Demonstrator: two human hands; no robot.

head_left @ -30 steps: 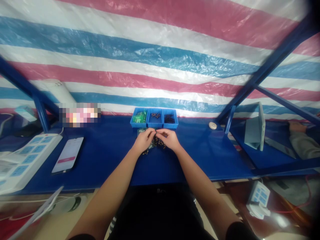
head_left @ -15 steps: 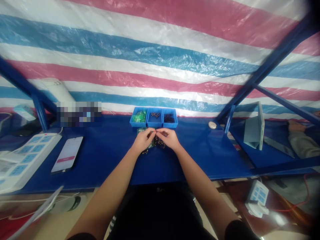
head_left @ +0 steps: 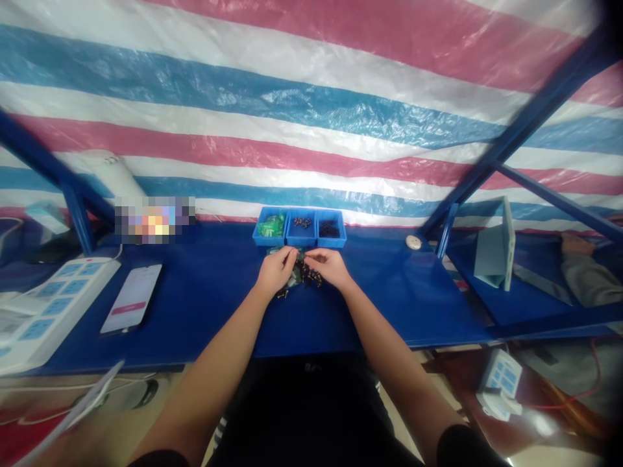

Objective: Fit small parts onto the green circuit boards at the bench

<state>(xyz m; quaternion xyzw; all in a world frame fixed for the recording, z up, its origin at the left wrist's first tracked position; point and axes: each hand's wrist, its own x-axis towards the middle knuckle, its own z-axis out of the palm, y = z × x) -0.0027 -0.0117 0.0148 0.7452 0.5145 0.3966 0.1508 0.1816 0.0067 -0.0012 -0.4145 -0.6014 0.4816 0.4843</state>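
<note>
My left hand [head_left: 276, 269] is pinched, thumb against fingertips, over the middle of the blue table; whatever sits in the pinch is too small to make out. My right hand [head_left: 331, 266] faces it with finger and thumb closed, and what they hold is also unclear. Under and between the hands lie a greenish, see-through plastic piece [head_left: 294, 280] and a pile of small brass-and-dark metal parts [head_left: 312, 277]. One or more loose brass-coloured pieces [head_left: 283, 294] lie below my left hand.
Behind the hands stand three joined blue bins: one with green bags [head_left: 272, 226], one with small brass parts [head_left: 302, 223], one with dark pieces [head_left: 329, 229]. Left are a phone [head_left: 130, 299] and power strip [head_left: 63, 298]. A round white object [head_left: 413, 242] and tablet [head_left: 495, 253] stand right, near another person's sleeve [head_left: 590, 275].
My left hand has shifted slightly left and turned, so a small gap has opened between the fingertips of both hands. My right hand has barely moved.
</note>
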